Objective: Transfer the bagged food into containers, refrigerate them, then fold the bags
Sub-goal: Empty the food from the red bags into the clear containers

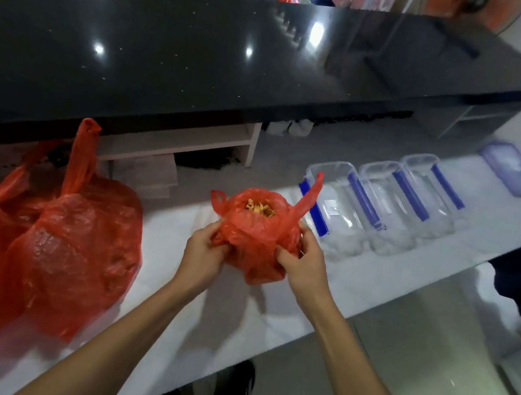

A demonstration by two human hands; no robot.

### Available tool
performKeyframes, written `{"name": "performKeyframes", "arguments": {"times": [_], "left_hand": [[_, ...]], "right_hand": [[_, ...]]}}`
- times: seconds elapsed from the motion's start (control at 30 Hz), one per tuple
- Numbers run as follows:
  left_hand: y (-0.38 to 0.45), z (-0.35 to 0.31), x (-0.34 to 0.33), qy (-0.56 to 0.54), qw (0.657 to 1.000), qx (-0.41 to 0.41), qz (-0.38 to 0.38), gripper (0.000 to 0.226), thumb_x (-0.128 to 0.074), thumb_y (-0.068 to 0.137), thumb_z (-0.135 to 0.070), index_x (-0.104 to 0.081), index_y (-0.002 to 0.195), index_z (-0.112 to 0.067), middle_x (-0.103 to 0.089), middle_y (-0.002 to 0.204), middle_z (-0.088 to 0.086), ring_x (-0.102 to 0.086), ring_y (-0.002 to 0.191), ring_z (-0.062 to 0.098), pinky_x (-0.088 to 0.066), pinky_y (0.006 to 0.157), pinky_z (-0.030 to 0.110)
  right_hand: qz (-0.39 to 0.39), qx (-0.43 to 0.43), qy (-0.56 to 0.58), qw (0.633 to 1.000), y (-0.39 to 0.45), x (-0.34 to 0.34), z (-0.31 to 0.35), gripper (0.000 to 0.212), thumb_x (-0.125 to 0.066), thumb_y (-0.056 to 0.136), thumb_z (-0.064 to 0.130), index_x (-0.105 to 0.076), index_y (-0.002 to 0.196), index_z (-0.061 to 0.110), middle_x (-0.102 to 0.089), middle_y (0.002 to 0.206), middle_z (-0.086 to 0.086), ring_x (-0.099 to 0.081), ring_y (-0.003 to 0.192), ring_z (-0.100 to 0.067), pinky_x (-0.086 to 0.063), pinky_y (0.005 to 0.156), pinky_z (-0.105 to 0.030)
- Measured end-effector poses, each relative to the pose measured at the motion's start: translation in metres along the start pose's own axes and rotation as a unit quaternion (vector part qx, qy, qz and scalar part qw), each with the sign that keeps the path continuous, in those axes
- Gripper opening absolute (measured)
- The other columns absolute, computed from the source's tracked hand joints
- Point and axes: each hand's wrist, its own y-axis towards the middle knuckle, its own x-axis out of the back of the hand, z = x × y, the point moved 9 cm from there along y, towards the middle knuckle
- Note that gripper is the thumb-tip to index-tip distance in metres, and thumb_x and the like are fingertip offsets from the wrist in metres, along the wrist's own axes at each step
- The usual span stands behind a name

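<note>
- Small red bag point(254, 241) sits on white desk point(376, 280), mouth open, yellowish food point(259, 207) inside, probably chunks.
- Left hand point(204, 253) grips bag's left side; right hand point(302, 267) grips its right.
- Three clear containers point(386, 205) just right of bag.
- Two big red bags point(34, 248) left of it.

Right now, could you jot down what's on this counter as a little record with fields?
surface: white counter
in hands: small red bag, open at the top, yellowish food showing inside
left hand: grips the bag's left side
right hand: grips the bag's right side
waiting bags: two larger red bags, tied, at the left
containers: three clear containers with blue clips, in a row to the right
lids: stack of lids at the far right
</note>
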Motion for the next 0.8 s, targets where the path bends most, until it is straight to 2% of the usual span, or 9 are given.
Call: {"name": "performKeyframes", "arguments": {"times": [0.1,0.2,0.3,0.4,0.5,0.63,0.73,0.8], "left_hand": [[0.007,-0.046,-0.037,-0.019,0.998,-0.040,0.048,0.036,-0.045,0.087,0.017,-0.071,0.102,-0.003,-0.074,0.093,0.015,-0.074,0.079,0.024,-0.062,0.063,0.034],[0.022,-0.077,-0.084,-0.002,0.992,-0.063,0.107,0.035,-0.047,0.088,0.012,-0.071,0.099,-0.011,-0.075,0.094,0.014,-0.075,0.080,0.031,-0.063,0.067,0.045],[0.036,-0.094,-0.131,0.047,0.986,-0.067,0.144,0.033,-0.048,0.089,0.000,-0.072,0.091,-0.022,-0.077,0.091,0.005,-0.076,0.082,0.026,-0.063,0.075,0.048],[0.049,-0.095,-0.173,0.078,0.984,-0.040,0.157,0.029,-0.049,0.091,-0.007,-0.072,0.087,-0.024,-0.077,0.088,-0.002,-0.074,0.086,0.021,-0.062,0.082,0.045],[0.060,-0.090,-0.203,0.086,0.985,-0.002,0.148,0.027,-0.051,0.089,-0.004,-0.073,0.084,-0.021,-0.077,0.084,-0.002,-0.073,0.086,0.021,-0.061,0.082,0.041],[0.071,-0.081,-0.232,0.104,0.982,0.029,0.158,0.025,-0.052,0.098,-0.015,-0.075,0.096,-0.024,-0.078,0.089,-0.007,-0.073,0.092,0.014,-0.059,0.083,0.031],[0.081,-0.079,-0.239,0.130,0.979,0.047,0.147,0.025,-0.048,0.103,-0.023,-0.072,0.103,-0.030,-0.076,0.094,-0.010,-0.071,0.094,0.011,-0.055,0.080,0.027],[0.087,-0.074,-0.235,0.164,0.976,0.061,0.131,0.023,-0.048,0.100,-0.035,-0.071,0.100,-0.035,-0.075,0.096,-0.010,-0.071,0.093,0.013,-0.058,0.082,0.032]], "right_hand": [[-0.044,0.036,-0.011,0.998,-0.004,0.041,0.034,0.052,-0.074,0.087,0.011,-0.054,0.132,0.028,-0.068,0.116,0.010,-0.066,0.105,-0.004,-0.057,0.084,-0.022],[-0.079,0.059,-0.033,0.995,-0.006,0.090,0.063,0.045,-0.071,0.090,0.012,-0.054,0.128,0.030,-0.066,0.112,0.016,-0.064,0.099,0.005,-0.055,0.078,-0.015],[-0.109,0.063,-0.070,0.990,0.003,0.140,0.078,0.042,-0.073,0.088,0.017,-0.057,0.122,0.035,-0.068,0.108,0.016,-0.066,0.098,0.003,-0.058,0.087,-0.027],[-0.116,0.047,-0.105,0.987,0.017,0.181,0.080,0.042,-0.074,0.085,0.029,-0.059,0.123,0.038,-0.070,0.108,0.016,-0.067,0.102,-0.005,-0.059,0.090,-0.037],[-0.104,0.023,-0.146,0.984,0.039,0.211,0.080,0.042,-0.072,0.082,0.032,-0.061,0.122,0.036,-0.071,0.106,0.015,-0.068,0.099,-0.008,-0.058,0.091,-0.039],[-0.044,-0.015,-0.210,0.976,0.076,0.232,0.077,0.033,-0.071,0.083,0.029,-0.063,0.115,0.036,-0.071,0.102,0.011,-0.067,0.094,-0.011,-0.057,0.089,-0.036],[0.019,-0.008,-0.259,0.966,0.106,0.230,0.082,0.025,-0.068,0.086,0.028,-0.064,0.110,0.035,-0.069,0.095,0.013,-0.065,0.088,-0.007,-0.051,0.073,-0.023],[0.053,0.013,-0.292,0.955,0.129,0.220,0.083,0.023,-0.067,0.085,0.026,-0.067,0.108,0.031,-0.070,0.089,0.012,-0.064,0.082,-0.004,-0.045,0.064,-0.018]]}}
